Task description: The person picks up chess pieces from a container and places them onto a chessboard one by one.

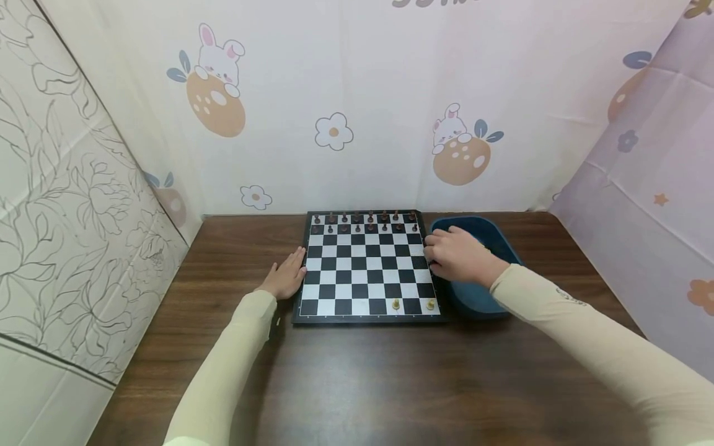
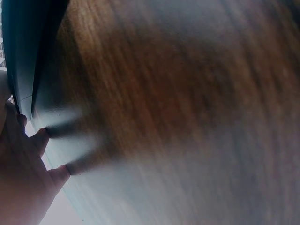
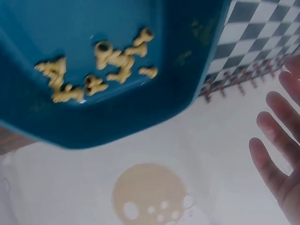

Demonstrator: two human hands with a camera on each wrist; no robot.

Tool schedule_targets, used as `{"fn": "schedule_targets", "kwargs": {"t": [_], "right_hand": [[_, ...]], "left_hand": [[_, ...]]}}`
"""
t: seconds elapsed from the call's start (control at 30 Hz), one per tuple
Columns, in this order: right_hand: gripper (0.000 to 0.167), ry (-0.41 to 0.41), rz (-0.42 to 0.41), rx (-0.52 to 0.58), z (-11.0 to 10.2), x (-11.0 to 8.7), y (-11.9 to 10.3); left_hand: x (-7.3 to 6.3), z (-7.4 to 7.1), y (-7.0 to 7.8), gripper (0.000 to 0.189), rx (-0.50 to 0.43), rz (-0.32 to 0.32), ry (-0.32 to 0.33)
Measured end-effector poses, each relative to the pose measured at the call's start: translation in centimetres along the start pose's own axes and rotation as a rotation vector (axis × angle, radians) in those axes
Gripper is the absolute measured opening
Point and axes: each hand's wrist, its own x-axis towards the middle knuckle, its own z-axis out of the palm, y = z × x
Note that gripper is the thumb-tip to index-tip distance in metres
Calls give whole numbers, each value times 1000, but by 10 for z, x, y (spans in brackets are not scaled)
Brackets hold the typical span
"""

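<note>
A black-and-white chessboard [image 1: 359, 253] lies on the table with two rows of dark chess pieces [image 1: 357, 228] along its far side. Two pale yellow chess pieces [image 1: 396, 304] stand on the near row, towards the right. My left hand [image 1: 286, 275] rests with straight fingers against the board's left edge. Over the left rim of a blue basin [image 1: 474, 300], my right hand [image 1: 460, 253] reaches to the board's right edge. Its fingers [image 3: 276, 131] look loosely extended in the right wrist view, with nothing visible in them. Several yellow chess pieces [image 3: 115, 57] lie inside the basin.
The brown wooden table [image 1: 357, 384] extends in front of the board. A patterned cloth wall [image 1: 385, 155] rises directly behind the board and basin. Another patterned panel [image 1: 83, 179] stands on the left, and cloth [image 1: 652, 204] borders the right side.
</note>
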Motion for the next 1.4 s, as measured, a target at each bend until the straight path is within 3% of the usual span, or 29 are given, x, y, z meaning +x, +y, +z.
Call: {"fn": "schedule_targets", "kwargs": {"t": [0.33, 0.53, 0.77, 0.93, 1.03, 1.2, 1.4], "right_hand": [[5, 13, 112, 46, 7, -8, 47], [7, -35, 164, 70, 21, -11, 65], [31, -100, 229, 92, 42, -14, 75], [36, -190, 311, 140, 50, -15, 76], [33, -229, 342, 164, 55, -15, 76], [14, -267, 358, 177, 68, -16, 76], [7, -282, 366, 146, 82, -16, 78]], "left_hand": [[-2, -5, 1, 57, 11, 6, 0], [-2, -4, 0, 58, 8, -11, 5], [-4, -3, 1, 58, 10, -11, 8], [-6, -3, 3, 58, 7, -9, 15], [-6, -3, 3, 58, 9, -5, 15], [-6, -3, 4, 57, 16, -1, 14], [-7, -3, 7, 57, 12, 2, 14]]}}
